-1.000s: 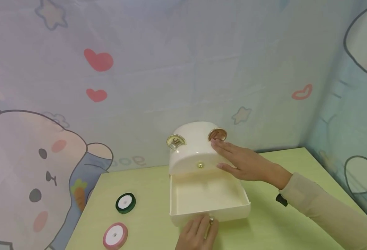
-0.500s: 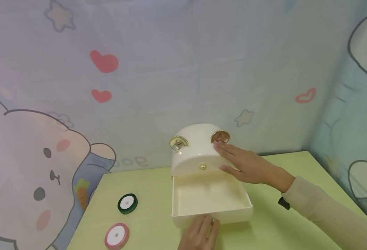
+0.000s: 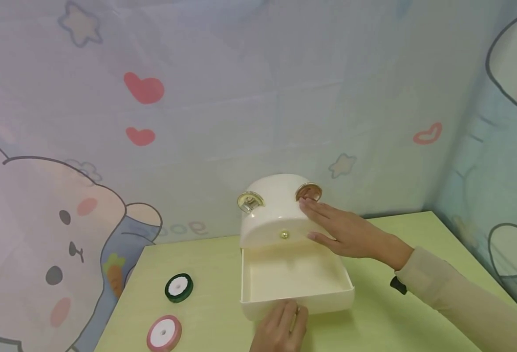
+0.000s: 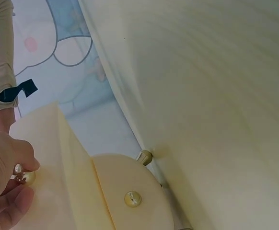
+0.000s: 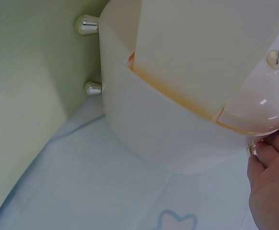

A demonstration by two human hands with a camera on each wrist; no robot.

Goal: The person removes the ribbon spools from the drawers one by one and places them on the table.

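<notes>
A white storage box (image 3: 276, 195) with a rounded body and gold ear-like trims (image 3: 250, 201) stands at the back of the table. Its lower drawer (image 3: 298, 274) is pulled out toward me, and nothing lies inside. At the drawer front, my left hand (image 3: 280, 327) pinches the gold drawer knob (image 4: 28, 178) between thumb and fingers. My right hand (image 3: 351, 232) rests with straight fingers on the right side of the box's top, by the right gold trim (image 3: 309, 191). Above the open drawer, a second gold knob (image 3: 285, 234) sits on the upper front.
Left of the box, a green ribbon spool (image 3: 179, 287) and a pink ribbon spool (image 3: 164, 333) lie flat on the pale green table (image 3: 214, 274). A cartoon-printed cloth (image 3: 223, 122) hangs close behind the box. Short gold feet (image 5: 87, 25) show under it in the right wrist view.
The fingers of my left hand have drawn in round the drawer knob, which showed between them a second ago. The drawer and my right hand stay in place.
</notes>
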